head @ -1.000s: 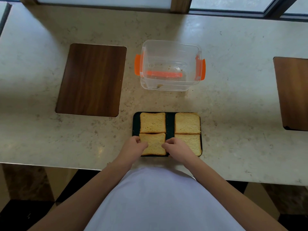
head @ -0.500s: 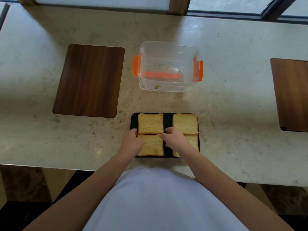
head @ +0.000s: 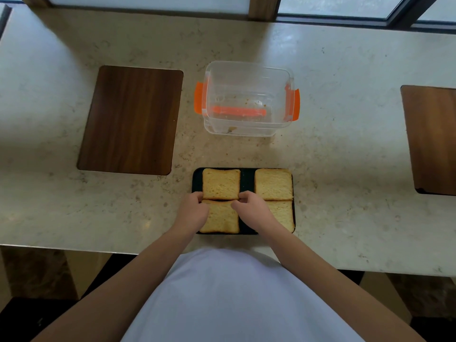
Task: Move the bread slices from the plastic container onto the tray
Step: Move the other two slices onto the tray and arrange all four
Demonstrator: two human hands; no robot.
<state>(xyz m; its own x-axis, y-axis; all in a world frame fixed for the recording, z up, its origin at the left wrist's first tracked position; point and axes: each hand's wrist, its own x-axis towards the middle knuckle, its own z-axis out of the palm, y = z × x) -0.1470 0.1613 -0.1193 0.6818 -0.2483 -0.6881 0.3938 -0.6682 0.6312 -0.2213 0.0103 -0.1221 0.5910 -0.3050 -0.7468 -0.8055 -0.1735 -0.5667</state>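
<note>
A dark tray (head: pixel 246 183) lies near the counter's front edge and carries several toasted bread slices in two rows. My left hand (head: pixel 193 211) pinches the near left corner of the far-left slice (head: pixel 220 183). My right hand (head: pixel 251 208) pinches that slice's near right corner. Both hands rest over the near-left slice (head: pixel 222 218), partly covering it. The far-right slice (head: pixel 273 183) and near-right slice (head: pixel 283 213) lie untouched. Behind the tray stands the clear plastic container (head: pixel 246 70) with orange clips, holding only crumbs.
A dark wooden panel (head: pixel 130 119) is set into the pale stone counter (head: pixel 345 169) at the left, and another wooden panel (head: pixel 431 139) at the right edge. A window frame runs along the back. The counter's front edge is just below the tray.
Both hands moved forward from the near-left slice's sides to the near corners of the far-left slice. The slices look unmoved.
</note>
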